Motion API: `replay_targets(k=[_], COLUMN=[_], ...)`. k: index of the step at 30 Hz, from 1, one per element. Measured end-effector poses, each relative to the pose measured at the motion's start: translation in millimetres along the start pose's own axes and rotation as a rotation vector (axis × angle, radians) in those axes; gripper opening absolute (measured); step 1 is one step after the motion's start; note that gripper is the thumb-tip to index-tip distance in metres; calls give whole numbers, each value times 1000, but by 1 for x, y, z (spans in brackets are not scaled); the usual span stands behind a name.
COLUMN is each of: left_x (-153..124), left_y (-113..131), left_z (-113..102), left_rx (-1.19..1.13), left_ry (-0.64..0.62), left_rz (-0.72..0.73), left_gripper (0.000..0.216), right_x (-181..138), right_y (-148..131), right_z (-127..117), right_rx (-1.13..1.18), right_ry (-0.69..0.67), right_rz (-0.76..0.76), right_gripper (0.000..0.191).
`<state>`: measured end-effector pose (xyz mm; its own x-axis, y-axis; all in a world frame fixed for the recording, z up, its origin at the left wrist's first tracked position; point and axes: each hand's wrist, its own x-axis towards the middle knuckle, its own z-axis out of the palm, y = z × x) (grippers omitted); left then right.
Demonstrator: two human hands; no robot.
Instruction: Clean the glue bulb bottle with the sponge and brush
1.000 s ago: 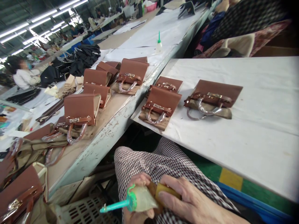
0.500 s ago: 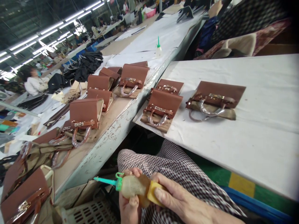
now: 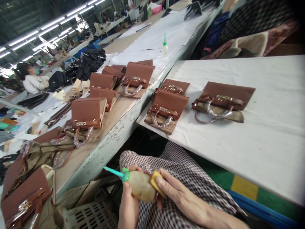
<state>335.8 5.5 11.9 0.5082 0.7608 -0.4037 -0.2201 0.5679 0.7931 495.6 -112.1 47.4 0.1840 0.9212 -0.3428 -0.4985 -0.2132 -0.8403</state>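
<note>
Above my lap, my left hand (image 3: 128, 203) is wrapped round a cloudy glue bottle (image 3: 140, 187) with a long green nozzle pointing left. My right hand (image 3: 172, 190) pinches a small yellow block (image 3: 156, 182), which looks like a sponge, against the bottle's base end. Some left fingers are hidden behind the bottle. Beyond my hands, a brown handbag (image 3: 168, 109) with plastic-wrapped handles lies near the corner of the white side table, with another behind it. A further brown handbag (image 3: 224, 100) lies to the right.
Several brown handbags (image 3: 88, 111) line the long worktable (image 3: 114, 143) on the left. A second green-tipped bottle (image 3: 164, 47) stands farther back. A plastic crate (image 3: 91, 216) sits low at left beneath the table edge. A masked person (image 3: 34, 81) sits far left.
The bottle has turned in my left hand and its nozzle has shifted right and up. My right hand still holds the yellow block against it. The whole view has shifted slightly.
</note>
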Motion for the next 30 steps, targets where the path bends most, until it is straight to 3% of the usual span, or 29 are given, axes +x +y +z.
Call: replay_targets(k=[4, 9, 13, 15, 20, 27, 30], left_x=[0, -1, -3, -4, -3, -3, -6], left_y=[17, 26, 21, 17, 9, 13, 14], left_z=[11, 28, 25, 20, 18, 26, 23], left_rx=[128, 211, 157, 112, 35, 105, 130], left_ry=[-104, -193, -223, -207, -148, 42, 4], left_rz=[38, 245, 197, 180, 235, 299, 306], left_gripper=[59, 69, 69, 67, 47, 32, 27], right_x=[4, 9, 13, 13, 6, 6, 0], right_y=[3, 6, 3, 1, -14, -28, -18], right_z=[5, 10, 11, 8, 1, 23, 20], right_rx=[167, 171, 136, 12, -492, -785, -885], right_ry=[-104, -121, -175, -160, 43, -70, -86], right_rz=[31, 47, 1, -27, -212, -280, -245], right_gripper=[41, 39, 44, 43, 39, 27, 27])
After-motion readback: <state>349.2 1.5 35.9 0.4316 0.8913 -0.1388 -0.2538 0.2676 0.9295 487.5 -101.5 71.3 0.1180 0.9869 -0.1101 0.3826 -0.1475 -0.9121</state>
